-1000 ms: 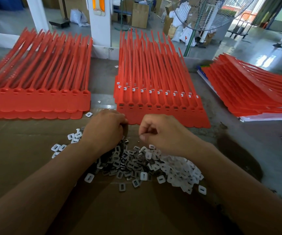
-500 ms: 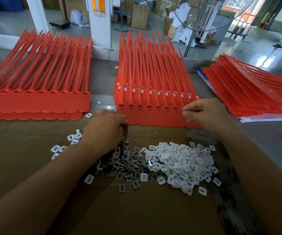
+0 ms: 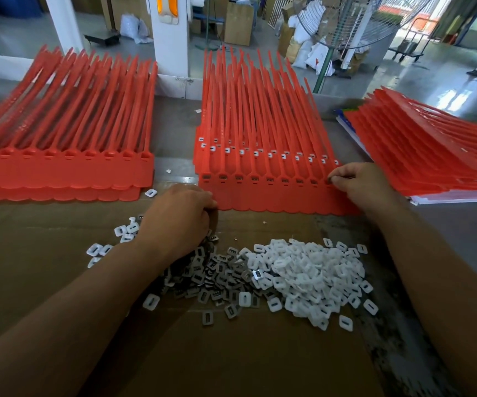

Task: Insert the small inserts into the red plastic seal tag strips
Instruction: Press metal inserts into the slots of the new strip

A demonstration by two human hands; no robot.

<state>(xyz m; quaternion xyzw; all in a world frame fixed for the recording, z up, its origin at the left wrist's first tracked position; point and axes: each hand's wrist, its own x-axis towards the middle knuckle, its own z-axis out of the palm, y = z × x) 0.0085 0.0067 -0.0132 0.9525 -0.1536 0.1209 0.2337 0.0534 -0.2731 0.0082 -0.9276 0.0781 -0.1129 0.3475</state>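
A stack of red seal tag strips (image 3: 263, 156) lies ahead in the middle, its front row of sockets holding dark inserts. My right hand (image 3: 360, 187) pinches a small insert at the rightmost socket of that row. My left hand (image 3: 180, 222) rests curled on the left end of the pile of small inserts (image 3: 274, 276), grey metal ones to the left and white plastic ones to the right, on brown cardboard (image 3: 231, 353). What the left fingers hold is hidden.
A second stack of red strips (image 3: 65, 156) sits at the left and a third (image 3: 432, 156) at the right on white paper. A few white inserts (image 3: 96, 250) lie scattered left of my left wrist. A fan (image 3: 346, 21) and boxes stand beyond the table.
My right hand left the pile, travelled up and to the right, and now sits at the rightmost socket of the middle stack. My left hand stayed on the pile.
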